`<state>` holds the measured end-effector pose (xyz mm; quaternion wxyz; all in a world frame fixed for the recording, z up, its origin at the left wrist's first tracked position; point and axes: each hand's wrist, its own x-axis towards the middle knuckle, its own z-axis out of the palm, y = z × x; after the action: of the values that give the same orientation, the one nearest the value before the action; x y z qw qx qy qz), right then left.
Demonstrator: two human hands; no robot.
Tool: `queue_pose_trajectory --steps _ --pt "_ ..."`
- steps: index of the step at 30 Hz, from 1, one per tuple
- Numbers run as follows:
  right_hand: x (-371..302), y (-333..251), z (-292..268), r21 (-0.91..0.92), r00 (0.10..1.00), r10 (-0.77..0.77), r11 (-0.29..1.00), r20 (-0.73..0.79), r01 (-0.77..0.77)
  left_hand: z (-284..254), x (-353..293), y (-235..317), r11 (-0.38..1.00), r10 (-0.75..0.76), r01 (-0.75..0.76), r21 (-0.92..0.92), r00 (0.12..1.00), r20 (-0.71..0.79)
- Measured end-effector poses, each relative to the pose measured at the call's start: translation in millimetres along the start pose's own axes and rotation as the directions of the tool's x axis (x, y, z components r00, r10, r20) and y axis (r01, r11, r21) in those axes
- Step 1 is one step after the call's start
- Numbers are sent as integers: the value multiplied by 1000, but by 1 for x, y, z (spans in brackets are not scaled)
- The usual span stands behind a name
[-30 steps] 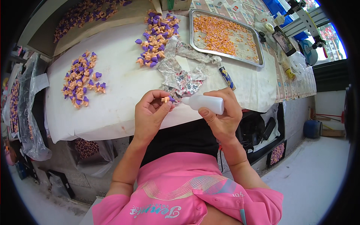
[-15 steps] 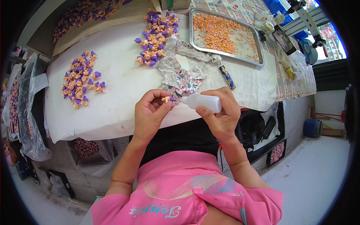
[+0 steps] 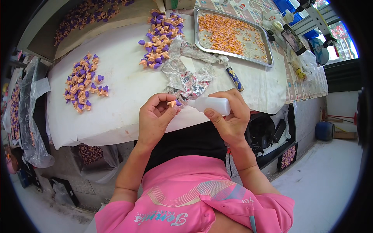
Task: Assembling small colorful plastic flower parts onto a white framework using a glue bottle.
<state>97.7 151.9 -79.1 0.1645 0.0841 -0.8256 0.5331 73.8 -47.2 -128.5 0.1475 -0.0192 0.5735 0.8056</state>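
Observation:
Between thumb and fingers, my left hand (image 3: 157, 116) pinches a small peach-and-purple figurine (image 3: 172, 103) above the table's near edge. My right hand (image 3: 233, 118) is wrapped round a white squeeze bottle (image 3: 213, 105), tipped on its side. Its nozzle points left at the purple end of the figurine; whether the tip touches is too small to tell. Just beyond both hands lies a crumpled floral cloth (image 3: 190, 79). Loose figurines of the same kind form a pile (image 3: 82, 83) on the left and another pile (image 3: 158, 39) farther back.
A metal tray (image 3: 233, 53) of small orange and pink pieces sits at the back right. Near it lies a dark blue tube (image 3: 234, 79). A phone (image 3: 293, 40) on a stand is at the far right. More figurines fill a shelf (image 3: 87, 17) at the back left.
Hardly anything differs. My right hand and the bottle have shifted very slightly to the right, while the figurine stays in my left hand.

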Motion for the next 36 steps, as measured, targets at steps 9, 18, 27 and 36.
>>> queue_pose_trajectory --steps 9,18,27,36 --pt "8 23 -6 7 998 4 1000 -59 -4 6 1 2 1000 12 -12 10 1000 -11" --pt "40 57 -13 -11 951 284 958 125 -285 27 5 7 1000 -21 21 4 1000 -14" --pt "87 68 -57 -229 990 -68 969 126 96 46 11 18 999 -33 33 -3 999 -20" --pt "182 110 -59 -573 967 -200 779 155 253 47 2 27 1000 -19 18 -6 999 -31"
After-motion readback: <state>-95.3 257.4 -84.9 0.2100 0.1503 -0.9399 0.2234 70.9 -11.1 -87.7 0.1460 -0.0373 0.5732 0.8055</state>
